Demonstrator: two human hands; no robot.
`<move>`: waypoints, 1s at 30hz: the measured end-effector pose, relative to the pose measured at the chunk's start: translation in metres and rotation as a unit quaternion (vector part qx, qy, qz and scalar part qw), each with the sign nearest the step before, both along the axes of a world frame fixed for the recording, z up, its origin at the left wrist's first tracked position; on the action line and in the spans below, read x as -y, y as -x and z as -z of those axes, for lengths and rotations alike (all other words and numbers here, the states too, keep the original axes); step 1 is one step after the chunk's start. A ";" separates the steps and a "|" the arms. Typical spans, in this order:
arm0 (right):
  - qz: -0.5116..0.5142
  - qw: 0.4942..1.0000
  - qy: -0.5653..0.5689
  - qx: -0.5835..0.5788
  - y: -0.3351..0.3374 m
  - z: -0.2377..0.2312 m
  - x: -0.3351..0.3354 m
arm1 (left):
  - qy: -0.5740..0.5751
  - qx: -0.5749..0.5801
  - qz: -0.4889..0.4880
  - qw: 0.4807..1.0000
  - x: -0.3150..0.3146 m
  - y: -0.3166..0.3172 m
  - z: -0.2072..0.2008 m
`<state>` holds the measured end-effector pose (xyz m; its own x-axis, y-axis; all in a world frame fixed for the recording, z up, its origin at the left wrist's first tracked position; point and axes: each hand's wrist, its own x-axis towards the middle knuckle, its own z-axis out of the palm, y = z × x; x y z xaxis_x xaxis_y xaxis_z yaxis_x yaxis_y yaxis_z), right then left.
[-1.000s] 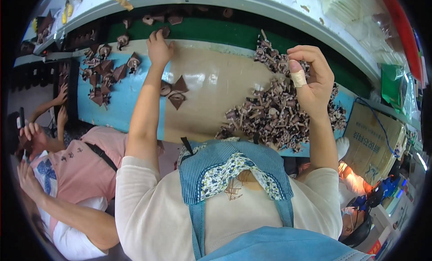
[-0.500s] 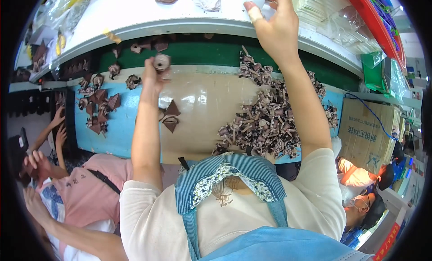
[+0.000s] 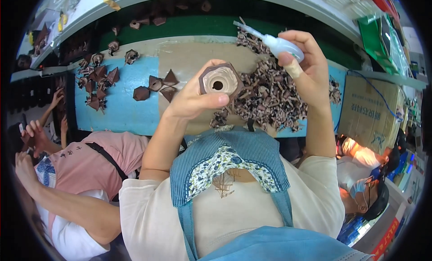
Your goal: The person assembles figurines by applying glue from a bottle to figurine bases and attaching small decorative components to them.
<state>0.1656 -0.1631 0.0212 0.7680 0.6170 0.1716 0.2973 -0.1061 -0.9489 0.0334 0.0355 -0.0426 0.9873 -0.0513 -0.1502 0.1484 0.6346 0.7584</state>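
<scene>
My left hand (image 3: 191, 96) is closed round a brown faceted part (image 3: 230, 76). Its paler round face with a dark central hole is turned up, and my thumb lies along the rim. To the right, my right hand (image 3: 310, 65) grips a small translucent white squeeze bottle (image 3: 283, 47), its thin nozzle tilted up and left. The nozzle and the part are apart. Below my right hand spreads a large heap of small brown pieces (image 3: 270, 99). Left of my left hand lie several brown pointed parts (image 3: 155, 83) on the tabletop.
More brown parts (image 3: 99, 76) cluster at the table's left. A white shelf edge (image 3: 180, 6) runs across the far side. At the right stand a cardboard box (image 3: 369, 110) and a green bin (image 3: 375, 54). A co-worker in pink (image 3: 103, 157) sits close on my left.
My left hand has come right and nearer with the brown part. My right hand has drawn back from the shelf with the squeeze bottle. Another pointed part now lies at the left.
</scene>
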 end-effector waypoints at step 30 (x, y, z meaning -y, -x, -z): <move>-0.096 0.919 0.110 0.366 0.061 -0.061 0.024 | -0.176 0.078 0.048 0.980 0.031 0.026 -0.039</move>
